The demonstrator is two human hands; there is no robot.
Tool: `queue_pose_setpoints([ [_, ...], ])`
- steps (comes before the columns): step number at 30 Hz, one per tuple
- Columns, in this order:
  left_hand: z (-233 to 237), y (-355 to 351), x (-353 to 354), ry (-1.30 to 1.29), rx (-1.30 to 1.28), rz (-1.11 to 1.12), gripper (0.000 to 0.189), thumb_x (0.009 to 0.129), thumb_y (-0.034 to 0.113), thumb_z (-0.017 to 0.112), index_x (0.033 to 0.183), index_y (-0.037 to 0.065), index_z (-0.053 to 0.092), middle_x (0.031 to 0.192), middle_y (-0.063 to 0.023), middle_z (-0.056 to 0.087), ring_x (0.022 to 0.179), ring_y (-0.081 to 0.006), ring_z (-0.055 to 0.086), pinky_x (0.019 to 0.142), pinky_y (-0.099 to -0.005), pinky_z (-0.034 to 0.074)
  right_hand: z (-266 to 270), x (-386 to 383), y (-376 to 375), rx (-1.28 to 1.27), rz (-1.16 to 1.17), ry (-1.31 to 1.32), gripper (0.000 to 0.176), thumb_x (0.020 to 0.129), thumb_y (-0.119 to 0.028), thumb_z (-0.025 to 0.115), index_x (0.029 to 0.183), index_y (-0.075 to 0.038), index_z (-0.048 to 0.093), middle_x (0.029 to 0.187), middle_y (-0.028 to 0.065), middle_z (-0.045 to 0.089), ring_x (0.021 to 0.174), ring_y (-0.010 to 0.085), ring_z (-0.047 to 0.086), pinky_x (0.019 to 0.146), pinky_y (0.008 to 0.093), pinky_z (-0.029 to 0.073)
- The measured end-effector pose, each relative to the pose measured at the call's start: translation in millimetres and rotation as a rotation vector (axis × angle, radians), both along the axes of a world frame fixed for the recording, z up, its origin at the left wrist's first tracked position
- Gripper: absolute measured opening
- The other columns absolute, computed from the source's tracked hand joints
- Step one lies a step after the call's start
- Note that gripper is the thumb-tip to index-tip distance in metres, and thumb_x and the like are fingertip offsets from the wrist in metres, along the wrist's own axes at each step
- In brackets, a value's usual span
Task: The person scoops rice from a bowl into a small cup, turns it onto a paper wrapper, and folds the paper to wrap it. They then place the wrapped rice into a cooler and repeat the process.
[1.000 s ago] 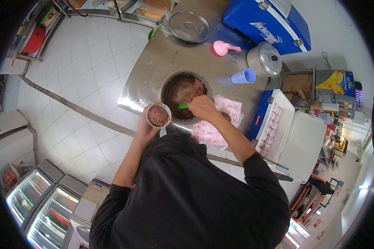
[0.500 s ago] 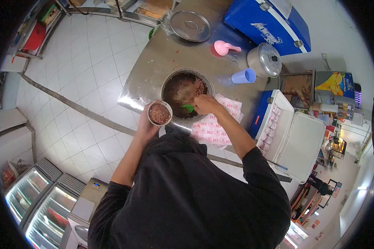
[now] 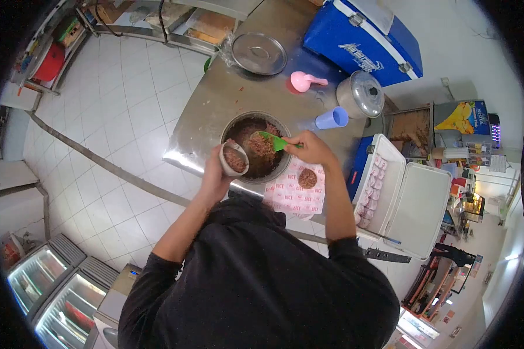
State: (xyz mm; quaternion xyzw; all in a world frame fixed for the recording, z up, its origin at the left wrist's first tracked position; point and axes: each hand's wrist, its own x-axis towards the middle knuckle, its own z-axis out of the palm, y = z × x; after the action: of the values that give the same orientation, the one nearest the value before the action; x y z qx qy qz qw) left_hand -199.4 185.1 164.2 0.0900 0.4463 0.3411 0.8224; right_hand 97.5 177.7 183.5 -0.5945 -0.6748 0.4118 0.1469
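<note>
My left hand (image 3: pixel 216 173) is closed round a small pale cup (image 3: pixel 244 168) of reddish-brown rice, tilted toward a deep metal pot (image 3: pixel 287 166). In my right hand (image 3: pixel 310 148) is the handle of a green rice scoop (image 3: pixel 278 142). The scoop's blade carries a heap of rice (image 3: pixel 261 144) over the pot, which has more of the same rice inside. Printed pink-and-white wrapping paper (image 3: pixel 284 202) lies beside the pot, under my right forearm. A round rice portion (image 3: pixel 307 178) rests on the paper.
On the steel table (image 3: pixel 206 116) are a metal lid (image 3: pixel 258 52), a pink dipper (image 3: pixel 301 81), a blue cup (image 3: pixel 332 118) and a lidded pot (image 3: pixel 360 96). A blue cooler (image 3: pixel 361 43) stands behind. To the right, an open cooler (image 3: pixel 390 174) holds several wrapped packets (image 3: pixel 371 195).
The scoop has risen from inside the pot with rice on it. My left hand has tilted the cup. A round rice portion now shows on the paper where my right forearm was.
</note>
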Motion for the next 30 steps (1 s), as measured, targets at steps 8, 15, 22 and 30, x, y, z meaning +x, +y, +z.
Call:
queue_pose_setpoints([
  [8, -43.5, 25.4, 86.3, -0.003, -0.171, -0.110, 0.040, 0.103, 0.043, 0.040, 0.127, 0.015, 0.056, 0.123, -0.0098, 0.063, 0.115, -0.0260, 0.061, 0.096, -0.0544, 0.050, -30.0, -106.3, -65.6, 0.167, -0.173, -0.871, 0.053, 0.090, -0.013, 0.052, 0.141, -0.003, 0.054, 0.073, 0.0157, 0.070, 0.059, 0.0315, 0.069, 0.053, 0.0471, 0.054],
  [15, -69.6, 40.6, 93.7, -0.120, -0.047, -0.128, 0.038, 0.102, 0.040, 0.042, 0.121, 0.014, 0.062, 0.119, -0.0089, 0.066, 0.111, -0.0269, 0.065, 0.093, -0.0535, 0.053, -10.7, -70.6, -74.7, 0.326, -0.344, -0.814, 0.051, 0.090, -0.016, 0.053, 0.140, -0.007, 0.057, 0.070, 0.0124, 0.069, 0.054, 0.0302, 0.067, 0.048, 0.0446, 0.053],
  [22, -73.8, 51.4, 80.9, -0.274, -0.001, -0.148, 0.035, 0.102, 0.034, 0.044, 0.119, 0.011, 0.064, 0.117, -0.0088, 0.069, 0.110, -0.0252, 0.067, 0.093, -0.0479, 0.056, 15.9, -59.7, -98.0, 0.290, -0.060, -0.898, 0.054, 0.089, -0.013, 0.056, 0.142, -0.003, 0.054, 0.070, 0.0124, 0.069, 0.056, 0.0262, 0.068, 0.048, 0.0421, 0.054],
  [30, -84.1, 48.8, 86.1, -0.159, 0.072, -0.208, 0.038, 0.103, 0.037, 0.041, 0.120, 0.012, 0.064, 0.115, -0.0066, 0.069, 0.106, -0.0223, 0.068, 0.088, -0.0482, 0.057, 26.8, -58.8, -81.9, 0.212, 0.169, -0.927, 0.050, 0.090, -0.011, 0.055, 0.139, 0.001, 0.055, 0.070, 0.0115, 0.070, 0.062, 0.0281, 0.071, 0.053, 0.0410, 0.056],
])
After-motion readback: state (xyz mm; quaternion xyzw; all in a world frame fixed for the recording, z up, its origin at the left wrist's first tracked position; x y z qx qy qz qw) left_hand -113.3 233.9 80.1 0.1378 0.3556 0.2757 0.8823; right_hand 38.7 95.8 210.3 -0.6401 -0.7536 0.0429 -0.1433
